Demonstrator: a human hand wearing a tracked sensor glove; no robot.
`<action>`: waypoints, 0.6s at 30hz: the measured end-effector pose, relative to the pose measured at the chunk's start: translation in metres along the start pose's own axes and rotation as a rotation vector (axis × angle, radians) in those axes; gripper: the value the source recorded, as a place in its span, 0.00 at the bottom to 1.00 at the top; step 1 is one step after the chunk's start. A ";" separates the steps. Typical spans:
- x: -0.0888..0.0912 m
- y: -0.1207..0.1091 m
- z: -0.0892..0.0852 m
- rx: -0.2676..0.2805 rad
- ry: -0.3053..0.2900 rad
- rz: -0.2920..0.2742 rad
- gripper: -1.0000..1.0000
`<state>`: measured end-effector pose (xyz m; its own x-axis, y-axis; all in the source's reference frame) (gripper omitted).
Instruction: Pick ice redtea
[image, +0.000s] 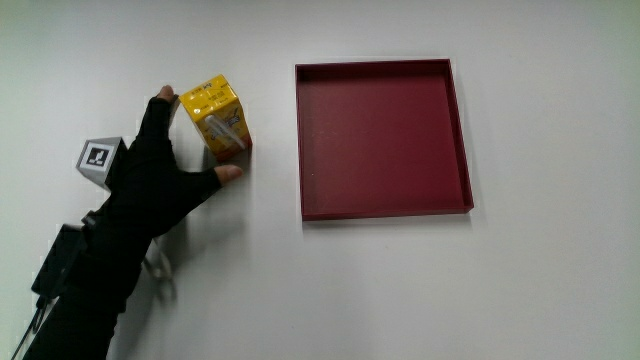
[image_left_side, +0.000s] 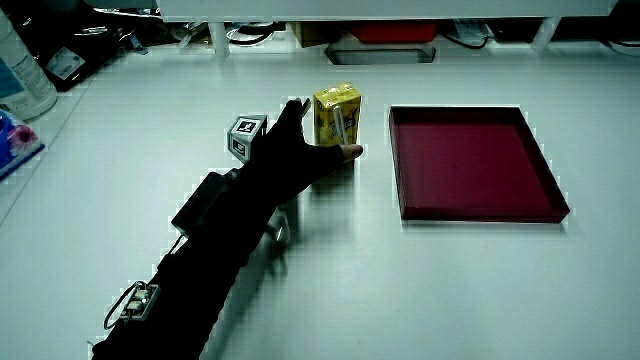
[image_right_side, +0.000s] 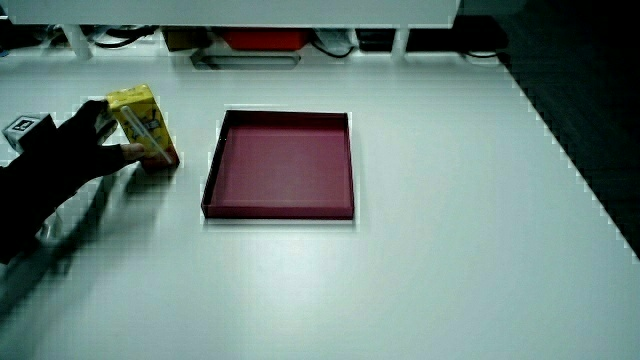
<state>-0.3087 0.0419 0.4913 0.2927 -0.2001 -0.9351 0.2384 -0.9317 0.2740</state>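
Your fingers (image: 160, 105) clasp the yellow ice redtea carton (image: 214, 114) standing on the counter (image: 400, 290), thumb at its near face.

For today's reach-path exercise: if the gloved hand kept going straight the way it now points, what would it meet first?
The yellow drink carton: the hand already brackets it, finger and thumb at its sides. The red tray lies off that line, beside the carton. Contact cannot be confirmed.

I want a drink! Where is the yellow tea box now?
The yellow tea box stands on the white table beside the empty red tray, and the hand has its fingers around it, as in both side views.
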 end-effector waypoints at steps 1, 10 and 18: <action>0.001 0.002 0.000 0.002 0.020 0.012 0.50; -0.002 0.031 -0.004 0.000 0.008 0.025 0.50; -0.004 0.057 -0.008 0.016 -0.001 0.102 0.50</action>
<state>-0.2887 -0.0079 0.5123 0.3143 -0.2947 -0.9025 0.1926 -0.9111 0.3645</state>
